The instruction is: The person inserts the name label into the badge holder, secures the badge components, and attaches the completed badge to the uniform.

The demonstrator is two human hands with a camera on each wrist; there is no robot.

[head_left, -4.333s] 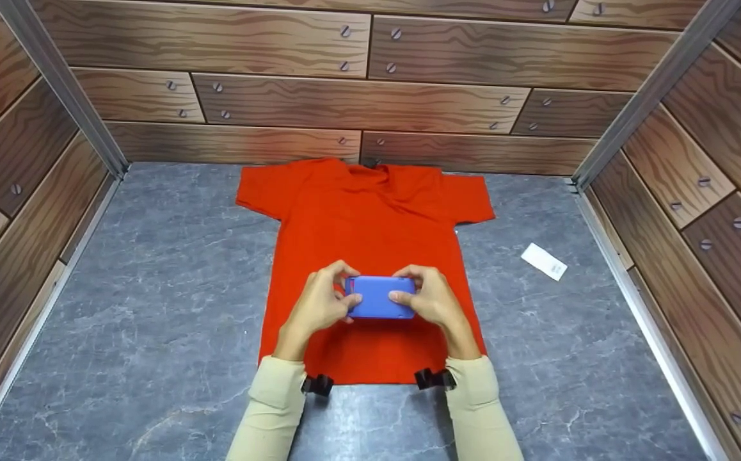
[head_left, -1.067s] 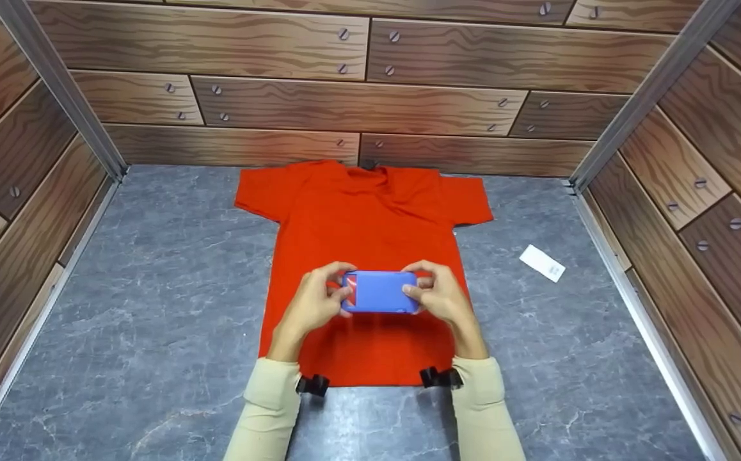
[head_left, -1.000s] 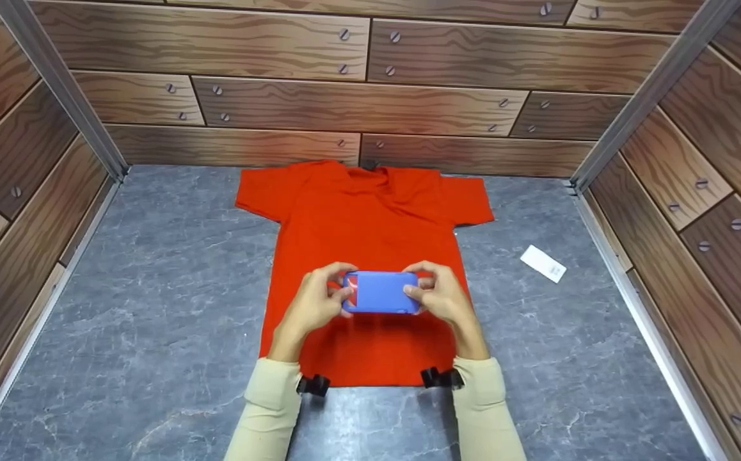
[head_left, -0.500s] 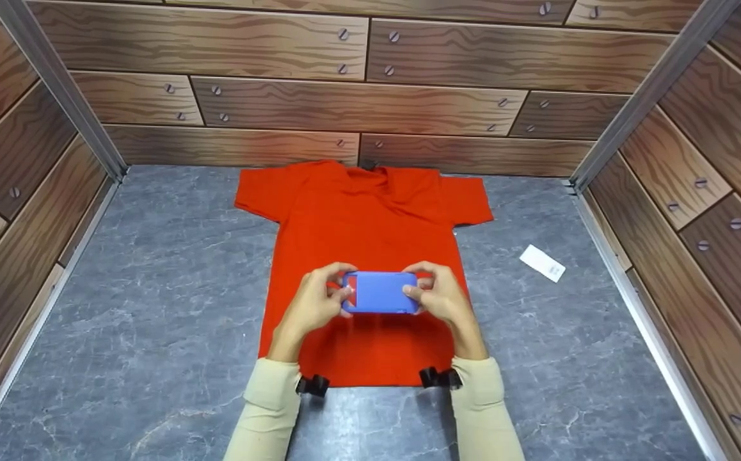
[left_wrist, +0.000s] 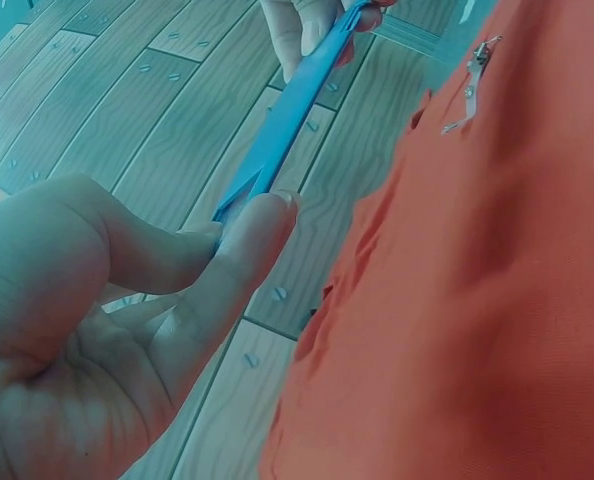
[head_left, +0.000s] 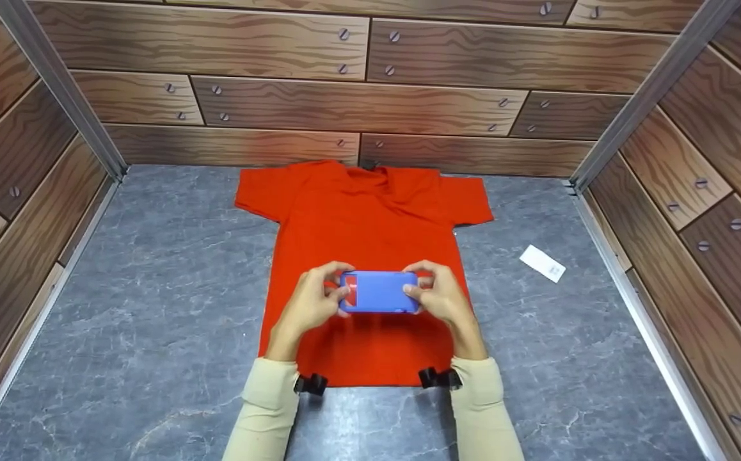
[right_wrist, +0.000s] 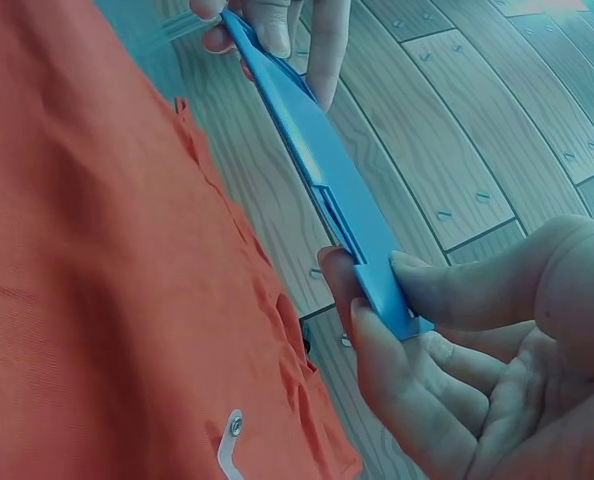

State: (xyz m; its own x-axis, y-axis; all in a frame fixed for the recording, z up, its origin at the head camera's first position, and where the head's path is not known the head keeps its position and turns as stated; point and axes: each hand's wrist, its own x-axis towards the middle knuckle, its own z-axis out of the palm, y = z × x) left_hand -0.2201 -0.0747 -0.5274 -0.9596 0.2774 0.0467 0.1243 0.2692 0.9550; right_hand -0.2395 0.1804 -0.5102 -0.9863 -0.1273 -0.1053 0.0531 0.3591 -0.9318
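Note:
A thin blue phone case (head_left: 380, 292) is held level above a red T-shirt (head_left: 364, 237), between both hands. My left hand (head_left: 313, 298) pinches its left end, thumb on the near face and fingers behind. My right hand (head_left: 441, 294) pinches the other end the same way. At the left end a window in the case shows red. The right wrist view shows the case (right_wrist: 327, 160) nearly edge-on, with a slot along its side. In the left wrist view the case (left_wrist: 287, 110) runs from my left thumb and finger toward the right hand. My fingertips behind it are partly hidden.
The T-shirt lies spread on a grey marbled surface (head_left: 172, 288), its collar near the back wall. A white tag or card (head_left: 542, 263) lies to the right. Wood-patterned walls (head_left: 281, 102) with metal corner strips stand on three sides.
Since the earliest frame the case has risen slightly and more of the red window shows. My right hand has shifted right. In the last half second my left hand edged slightly left.

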